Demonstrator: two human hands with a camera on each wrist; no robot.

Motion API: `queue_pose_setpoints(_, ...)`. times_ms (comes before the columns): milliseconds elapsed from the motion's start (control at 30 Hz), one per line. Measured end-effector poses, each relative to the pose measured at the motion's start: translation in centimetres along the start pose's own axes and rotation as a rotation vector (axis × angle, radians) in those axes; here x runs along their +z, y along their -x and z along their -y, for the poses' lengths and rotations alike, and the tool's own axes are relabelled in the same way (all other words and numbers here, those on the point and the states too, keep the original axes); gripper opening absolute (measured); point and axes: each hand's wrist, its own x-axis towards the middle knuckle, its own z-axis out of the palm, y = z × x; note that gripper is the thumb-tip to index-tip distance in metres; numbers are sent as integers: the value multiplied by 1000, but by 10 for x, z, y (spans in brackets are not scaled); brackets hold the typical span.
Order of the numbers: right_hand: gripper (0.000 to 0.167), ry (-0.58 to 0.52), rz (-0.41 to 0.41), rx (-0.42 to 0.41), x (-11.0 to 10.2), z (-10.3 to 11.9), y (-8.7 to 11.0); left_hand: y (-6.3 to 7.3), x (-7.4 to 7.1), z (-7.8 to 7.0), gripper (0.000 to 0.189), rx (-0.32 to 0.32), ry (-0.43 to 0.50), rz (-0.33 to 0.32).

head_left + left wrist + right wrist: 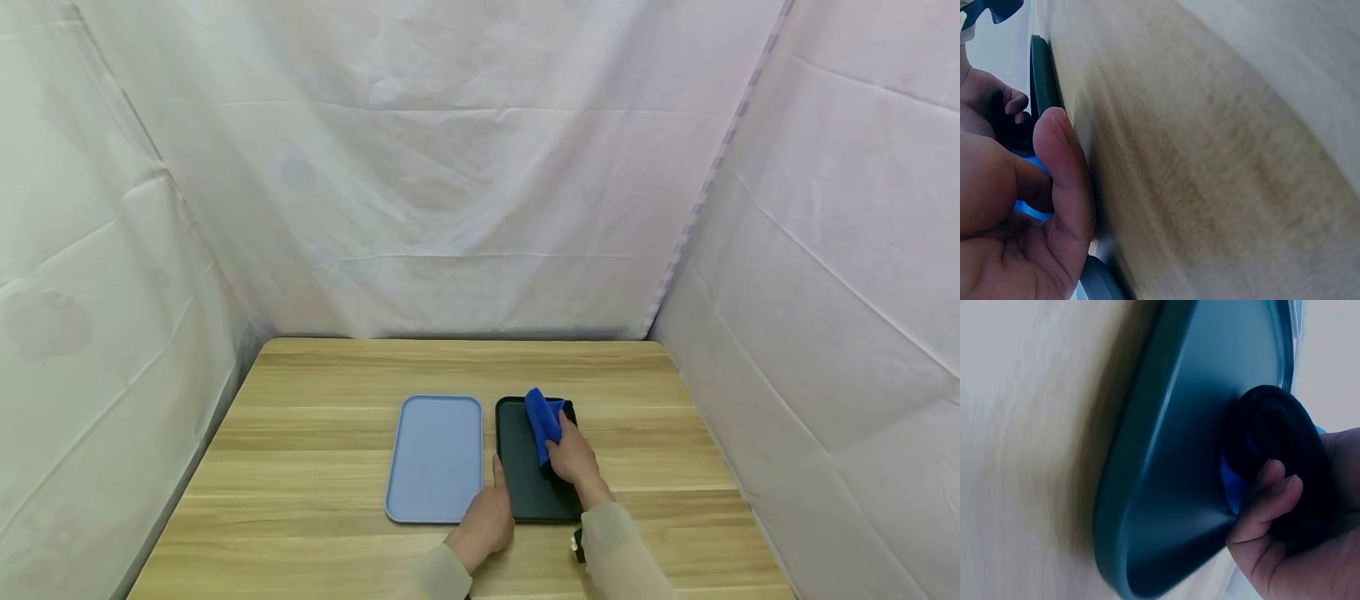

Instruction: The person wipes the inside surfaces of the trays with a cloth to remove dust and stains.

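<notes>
A dark green tray (517, 467) lies on the wooden table. My right hand (572, 454) grips a folded blue cloth (542, 421) with black parts over the tray's right side; in the right wrist view, the curled black part (1275, 428) of the cloth sits by the thumb and fingers. At the tray's near left corner is my left hand (491, 512), its index finger straight along the left rim. Seen from the left wrist, some fingers of that hand are bent. Whether it presses on the rim is hidden.
Left of the dark tray lies a light blue tray (437, 458), with a narrow gap between the two. The wooden table (300, 467) stretches out around them. White hanging sheets (465, 183) enclose the table at the back and both sides.
</notes>
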Motion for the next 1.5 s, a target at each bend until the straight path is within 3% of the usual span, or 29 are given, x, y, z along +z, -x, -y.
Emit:
queue_pose_setpoints(333,69,-1,-48,-11,13,13,3,-1,1,0,98,-12,-11,6)
queue_pose_setpoints(867,70,-49,-65,34,38,33,6,0,-2,0,96,27,-30,12)
queue_pose_setpoints(1500,71,-38,-87,24,48,45,13,2,-2,0,91,65,-61,-5)
